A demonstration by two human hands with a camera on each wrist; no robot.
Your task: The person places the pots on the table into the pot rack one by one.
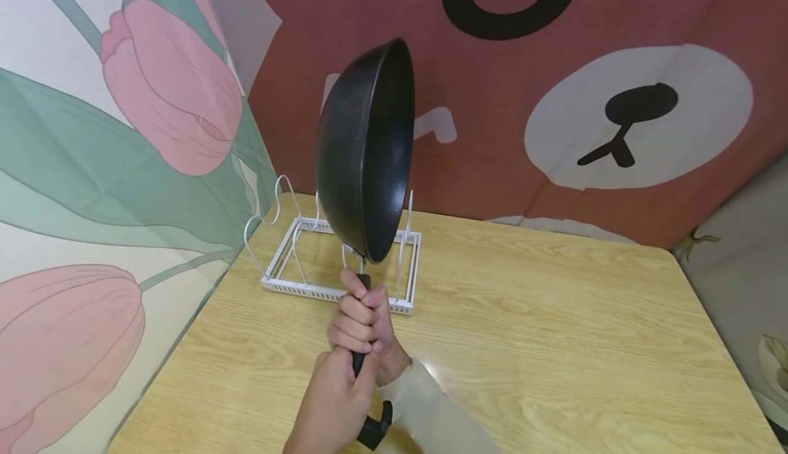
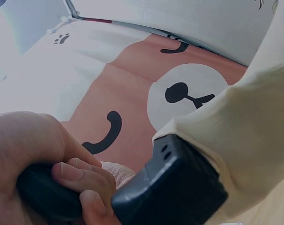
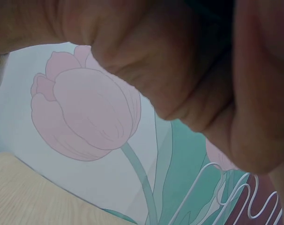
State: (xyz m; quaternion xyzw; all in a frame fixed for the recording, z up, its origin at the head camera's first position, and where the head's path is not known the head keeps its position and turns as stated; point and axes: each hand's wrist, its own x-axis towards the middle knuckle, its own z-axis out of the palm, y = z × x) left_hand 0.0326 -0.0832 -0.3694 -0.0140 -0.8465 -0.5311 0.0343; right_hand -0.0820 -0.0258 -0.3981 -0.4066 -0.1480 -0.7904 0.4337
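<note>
A dark wok (image 1: 345, 146) is held up on edge, its bowl at the top with the hollow side turned to the right. Both hands grip its black handle (image 1: 364, 280). My right hand (image 1: 360, 324) wraps the handle below the bowl, fingers curled round it. Just under it, my left hand (image 1: 335, 389) clasps the lower part; the left wrist view shows the handle's rounded end (image 2: 48, 192) inside its grip. Behind the wok stands a white wire rack (image 1: 301, 290), which the bowl partly overlaps in the head view. In the right wrist view, the dark, close hand covers the top.
The rack sits on a wood-grain table (image 1: 554, 324) near its far left corner, with curved wire dividers standing up. A tulip-print cloth (image 1: 172, 85) hangs at the left, a brown bear cloth (image 1: 480, 91) at the back. A black block (image 2: 170, 183) is strapped at the right sleeve.
</note>
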